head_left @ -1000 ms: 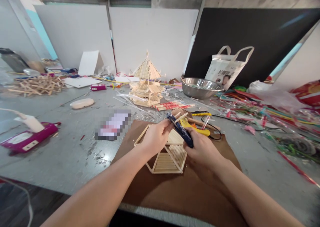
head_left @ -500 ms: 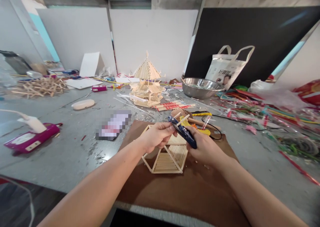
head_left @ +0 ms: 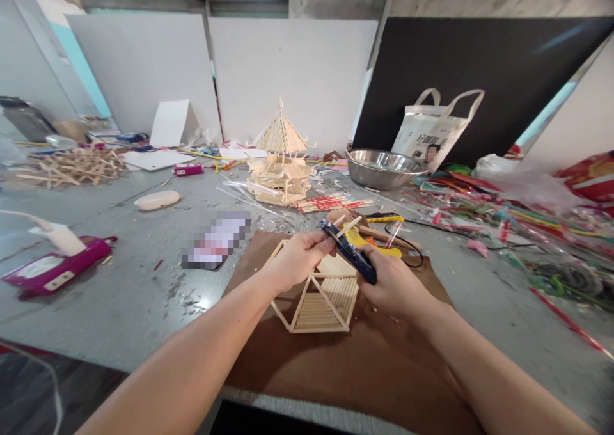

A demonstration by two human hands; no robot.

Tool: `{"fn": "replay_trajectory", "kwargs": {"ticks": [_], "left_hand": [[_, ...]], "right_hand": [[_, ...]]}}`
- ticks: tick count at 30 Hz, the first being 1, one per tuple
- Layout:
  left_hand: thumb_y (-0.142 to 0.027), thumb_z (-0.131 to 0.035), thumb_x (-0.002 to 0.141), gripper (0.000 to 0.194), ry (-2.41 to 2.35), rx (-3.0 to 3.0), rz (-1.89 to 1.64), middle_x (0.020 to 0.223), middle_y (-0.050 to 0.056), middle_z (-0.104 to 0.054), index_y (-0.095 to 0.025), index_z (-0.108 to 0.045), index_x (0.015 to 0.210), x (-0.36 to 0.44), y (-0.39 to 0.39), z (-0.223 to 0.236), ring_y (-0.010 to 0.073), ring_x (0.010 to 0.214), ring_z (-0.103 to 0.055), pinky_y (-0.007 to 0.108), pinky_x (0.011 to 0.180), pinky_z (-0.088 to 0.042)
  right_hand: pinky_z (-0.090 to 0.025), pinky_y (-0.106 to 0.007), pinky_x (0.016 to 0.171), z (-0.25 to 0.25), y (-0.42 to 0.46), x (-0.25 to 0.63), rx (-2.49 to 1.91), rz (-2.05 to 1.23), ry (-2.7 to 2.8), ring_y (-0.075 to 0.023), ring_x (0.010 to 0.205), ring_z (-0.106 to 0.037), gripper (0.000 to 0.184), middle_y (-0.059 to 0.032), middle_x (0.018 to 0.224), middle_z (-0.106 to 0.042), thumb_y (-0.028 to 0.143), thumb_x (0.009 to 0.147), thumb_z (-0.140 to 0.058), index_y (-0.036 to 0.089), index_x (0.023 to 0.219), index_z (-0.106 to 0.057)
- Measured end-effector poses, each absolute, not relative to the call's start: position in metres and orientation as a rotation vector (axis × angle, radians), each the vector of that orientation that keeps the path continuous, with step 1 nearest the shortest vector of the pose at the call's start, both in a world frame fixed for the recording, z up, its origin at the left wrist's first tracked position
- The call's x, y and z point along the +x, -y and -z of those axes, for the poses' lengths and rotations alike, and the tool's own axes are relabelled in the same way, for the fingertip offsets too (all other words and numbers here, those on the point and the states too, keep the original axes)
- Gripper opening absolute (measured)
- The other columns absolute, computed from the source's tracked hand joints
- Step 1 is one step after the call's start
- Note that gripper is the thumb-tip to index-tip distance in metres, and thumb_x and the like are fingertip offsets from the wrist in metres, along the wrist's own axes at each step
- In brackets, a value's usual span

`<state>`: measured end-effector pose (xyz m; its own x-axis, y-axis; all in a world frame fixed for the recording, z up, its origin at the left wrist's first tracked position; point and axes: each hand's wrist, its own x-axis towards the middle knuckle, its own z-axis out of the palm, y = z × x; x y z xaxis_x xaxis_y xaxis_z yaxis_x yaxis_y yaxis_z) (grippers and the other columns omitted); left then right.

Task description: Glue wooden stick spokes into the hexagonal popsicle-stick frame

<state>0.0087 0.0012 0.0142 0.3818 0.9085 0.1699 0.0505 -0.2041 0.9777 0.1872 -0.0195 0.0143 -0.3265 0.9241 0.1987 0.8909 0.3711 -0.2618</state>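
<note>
My right hand is wrapped round a dark blue hand tool, whose exact kind I cannot make out. A thin wooden stick crosses the tool's far end. My left hand pinches beside that crossing, apparently on the stick's near end, which the fingers hide. Below both hands, a hexagonal frame of wooden sticks lies on a brown mat. Some of its triangular sections are filled with rows of sticks. My left hand covers part of the frame.
Beyond the mat stands a stick-built pavilion near red-marked sticks. A yellow tool lies behind my right hand. A phone and a purple power strip are left; a metal bowl and plastic scraps are right.
My left fingers shifted slightly along the tool, and the stick's angle changed a little. Small light chips now lie on the mat beside my right hand. The frame stays put.
</note>
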Motion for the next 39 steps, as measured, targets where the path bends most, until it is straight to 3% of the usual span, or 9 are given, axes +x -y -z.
{"fn": "replay_trajectory", "kwargs": {"ticks": [5,10,16,19,22,32,39], "left_hand": [[-0.032,-0.039,0.078,0.024,-1.03,1.924,-1.163,0.064,0.0,-0.053,-0.015,-0.055,0.073,0.012,0.0,-0.011,0.0114,0.063,-0.047,0.02,0.058,-0.035],[-0.032,-0.035,0.08,0.025,-1.193,2.002,-1.221,0.071,0.003,-0.057,-0.016,-0.056,0.08,0.013,0.002,-0.006,0.0153,0.068,-0.051,0.023,0.061,-0.036],[-0.029,-0.043,0.076,0.019,-0.892,1.793,-1.159,0.06,-0.002,-0.049,-0.015,-0.055,0.072,0.014,-0.001,-0.011,0.0091,0.059,-0.045,0.019,0.057,-0.035],[-0.033,-0.045,0.075,0.021,-0.83,1.55,-1.029,0.044,-0.007,-0.031,-0.015,-0.05,0.066,0.012,0.001,-0.014,0.0041,0.039,-0.028,0.016,0.039,-0.025],[-0.037,-0.047,0.074,0.023,-0.757,1.309,-0.845,0.039,-0.01,-0.02,-0.016,-0.048,0.066,0.008,0.002,-0.015,0.0026,0.033,-0.014,0.015,0.032,-0.014],[-0.04,-0.053,0.07,0.026,-0.665,1.127,-0.715,0.039,-0.01,-0.02,-0.014,-0.048,0.065,0.001,-0.002,-0.014,0.0006,0.032,-0.011,0.013,0.031,-0.01],[-0.043,-0.047,0.073,0.028,-0.754,1.315,-0.772,0.041,-0.009,-0.019,-0.015,-0.046,0.067,0.007,0.006,-0.02,0.0023,0.035,-0.012,0.015,0.033,-0.011]], "right_hand": [[-0.038,-0.027,0.063,-0.016,0.019,0.182,-1.674,-0.108,2.32,-0.0225,0.077,-0.057,0.034,-0.0093,0.085,-0.061,0.023,0.067,-0.044,0.014,0.1,-0.047],[-0.038,-0.029,0.071,-0.01,0.016,0.18,-1.63,-0.127,2.288,-0.0227,0.085,-0.055,0.039,-0.0102,0.093,-0.059,0.02,0.066,-0.044,0.014,0.105,-0.044],[-0.038,-0.029,0.076,-0.01,0.015,0.184,-1.479,-0.185,2.284,-0.0201,0.09,-0.053,0.049,-0.0089,0.099,-0.056,0.015,0.064,-0.043,0.015,0.112,-0.038],[-0.038,-0.029,0.077,-0.011,0.016,0.187,-1.431,-0.181,2.319,-0.0199,0.093,-0.051,0.053,-0.0101,0.103,-0.053,0.015,0.064,-0.042,0.013,0.116,-0.035],[-0.037,-0.031,0.078,-0.011,0.016,0.189,-1.439,-0.164,2.359,-0.0211,0.094,-0.05,0.055,-0.0114,0.105,-0.053,0.016,0.063,-0.043,0.011,0.117,-0.034],[-0.039,-0.025,0.064,-0.015,0.021,0.188,-1.488,-0.135,2.36,-0.0189,0.076,-0.056,0.04,-0.0064,0.088,-0.059,0.021,0.066,-0.044,0.016,0.105,-0.044],[-0.035,-0.024,0.055,-0.012,0.019,0.187,-1.59,-0.024,2.315,-0.0181,0.067,-0.056,0.027,-0.0061,0.076,-0.06,0.025,0.067,-0.043,0.015,0.092,-0.048]]}}
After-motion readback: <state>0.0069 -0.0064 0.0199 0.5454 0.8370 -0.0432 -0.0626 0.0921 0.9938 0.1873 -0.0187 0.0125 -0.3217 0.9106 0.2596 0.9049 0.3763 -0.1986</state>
